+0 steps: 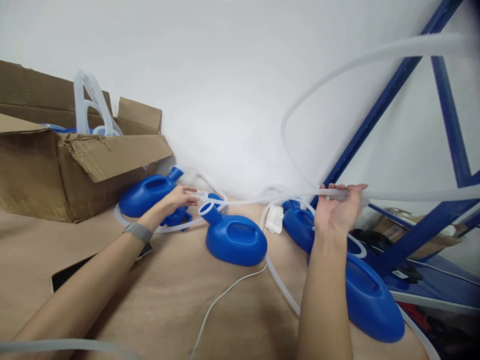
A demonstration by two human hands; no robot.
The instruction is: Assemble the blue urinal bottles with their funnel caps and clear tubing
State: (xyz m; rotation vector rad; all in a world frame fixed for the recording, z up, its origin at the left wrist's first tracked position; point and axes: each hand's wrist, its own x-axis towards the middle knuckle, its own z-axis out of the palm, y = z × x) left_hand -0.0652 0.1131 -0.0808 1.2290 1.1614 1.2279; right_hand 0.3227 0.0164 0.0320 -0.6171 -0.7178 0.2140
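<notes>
My left hand (pixel 180 197) is closed in a pinch on a translucent fitting (pixel 200 195) at the end of a clear plastic tube (pixel 255 201). That tube stretches across to my right hand (pixel 337 210), palm up, its fingers and thumb closed round it. More tubing loops up and away to the right. Between my hands, a blue urinal bottle (pixel 236 240) with a moulded handle stands on the table, its white-rimmed neck open and tilted left. Another blue urinal bottle (pixel 144 196) lies behind my left hand. My right forearm partly covers a further blue bottle (pixel 371 295).
A cardboard box (pixel 33 170) with tubing and blue things inside stands at the left. Under my left forearm lies a phone (pixel 71 270). A white plug block (pixel 275 220) with a cable (pixel 221 295) sits mid-table. Blue metal shelving (pixel 375 115) rises at the right.
</notes>
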